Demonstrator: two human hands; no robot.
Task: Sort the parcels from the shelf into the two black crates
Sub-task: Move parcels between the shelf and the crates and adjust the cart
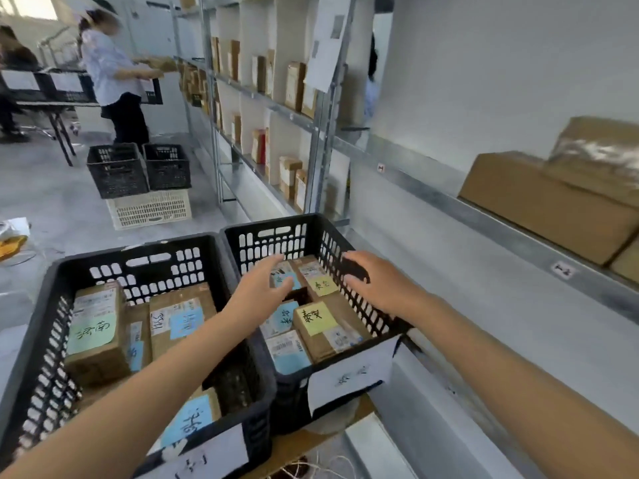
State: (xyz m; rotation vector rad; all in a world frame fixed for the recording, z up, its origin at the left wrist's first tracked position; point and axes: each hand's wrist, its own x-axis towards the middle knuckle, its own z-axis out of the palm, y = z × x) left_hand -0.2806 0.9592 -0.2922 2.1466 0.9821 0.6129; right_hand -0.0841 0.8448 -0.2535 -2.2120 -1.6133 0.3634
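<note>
Two black plastic crates stand side by side, walls touching. Each is rectangular, with lattice walls of rounded slots and a slotted handle opening.

- The left crate (pixel 138 259) holds brown cardboard parcels lying flat. The green-note parcel (pixel 96 335) sits at its left side, with a printed shipping label and a pale green handwritten note on top. The blue-note parcel (pixel 181 321) lies just beside it.
- The right crate (pixel 276 231) holds smaller cardboard parcels packed close together. The yellow-note parcel (pixel 316 321) lies near the middle, with a matte yellow note on top.
- A white paper label (pixel 349 375) hangs on the near wall of the right crate.

Hand positions:

- The left hand (pixel 262 288) is over the left part of the right crate, above the parcels. Its fingers are straight and slightly spread and hold nothing. Contact with the parcels below cannot be determined.
- The right hand (pixel 377 281) is palm down over the right wall of the right crate. Its fingers are extended and relaxed and hold nothing.

The shelf (pixel 484 216) is made of dull galvanised sheet metal and runs along the right. Large plain cardboard cartons (pixel 553 202) rest on it. In the farther shelf bay, upright parcels (pixel 294 84) stand on edge in rows.

In the background, a person (pixel 110 70) in a light shirt stands at the shelving. Beside the person, two more black crates (pixel 117 171) are stacked on a white lattice crate (pixel 148 209).
</note>
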